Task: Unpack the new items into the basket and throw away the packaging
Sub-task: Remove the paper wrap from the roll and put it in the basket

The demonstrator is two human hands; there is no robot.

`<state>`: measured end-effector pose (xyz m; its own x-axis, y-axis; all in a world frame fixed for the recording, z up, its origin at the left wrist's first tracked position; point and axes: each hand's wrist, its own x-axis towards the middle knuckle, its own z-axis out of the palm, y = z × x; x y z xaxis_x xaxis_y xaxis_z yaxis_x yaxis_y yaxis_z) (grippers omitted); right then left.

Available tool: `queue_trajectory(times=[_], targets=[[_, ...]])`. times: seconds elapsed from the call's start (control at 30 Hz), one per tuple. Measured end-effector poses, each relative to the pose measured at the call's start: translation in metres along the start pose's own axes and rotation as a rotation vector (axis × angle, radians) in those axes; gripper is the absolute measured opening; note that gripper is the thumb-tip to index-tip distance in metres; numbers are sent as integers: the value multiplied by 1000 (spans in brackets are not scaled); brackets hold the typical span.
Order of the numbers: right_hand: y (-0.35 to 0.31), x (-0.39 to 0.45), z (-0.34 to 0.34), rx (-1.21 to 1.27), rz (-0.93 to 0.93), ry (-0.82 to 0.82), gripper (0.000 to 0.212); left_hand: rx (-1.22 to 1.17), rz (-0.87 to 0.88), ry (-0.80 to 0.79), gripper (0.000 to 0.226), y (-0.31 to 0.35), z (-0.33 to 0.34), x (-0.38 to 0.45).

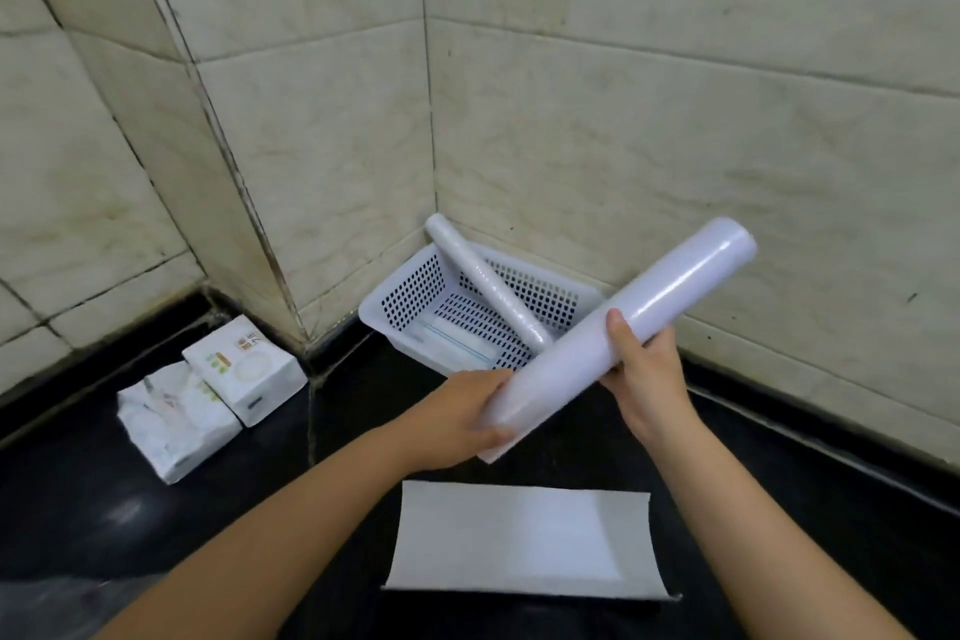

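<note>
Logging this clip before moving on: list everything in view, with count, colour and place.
basket: 1, white, perforated, in the wall corner on the counter
thin roll: 1, white, leaning in the basket
flat pack: 1, white with blue line, on the basket floor
large roll: 1, white, held over the basket's near edge
sheet: 1, white, curled, on the counter nearest the camera
boxes: 2, white, printed, left on the counter, one crumpled
counter: 1, black
left hand: grips the large roll's low end
right hand: grips its middle

Single wide-angle view from my head, facing forward and down into a tiled wall corner (431, 203). My forearms enter from the bottom edge, close below the lens; the black countertop (311, 525) fills the lower frame.
</note>
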<state>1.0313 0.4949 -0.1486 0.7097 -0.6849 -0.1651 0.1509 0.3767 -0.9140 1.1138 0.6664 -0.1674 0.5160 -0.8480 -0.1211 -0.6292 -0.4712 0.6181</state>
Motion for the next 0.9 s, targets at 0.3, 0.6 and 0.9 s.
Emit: queue_trajectory(times=[0.3,0.6,0.9], targets=[[-35,63,-7,-903,-501,-115,52,504,-72,29,42,-60,-48,119],[-22,109,17,-1071,-470,-107,45,862,81,108,65,-102,-22,218],[-15,142,45,-1062,-465,-234,43,913,341,325,33,-128,-31,201]])
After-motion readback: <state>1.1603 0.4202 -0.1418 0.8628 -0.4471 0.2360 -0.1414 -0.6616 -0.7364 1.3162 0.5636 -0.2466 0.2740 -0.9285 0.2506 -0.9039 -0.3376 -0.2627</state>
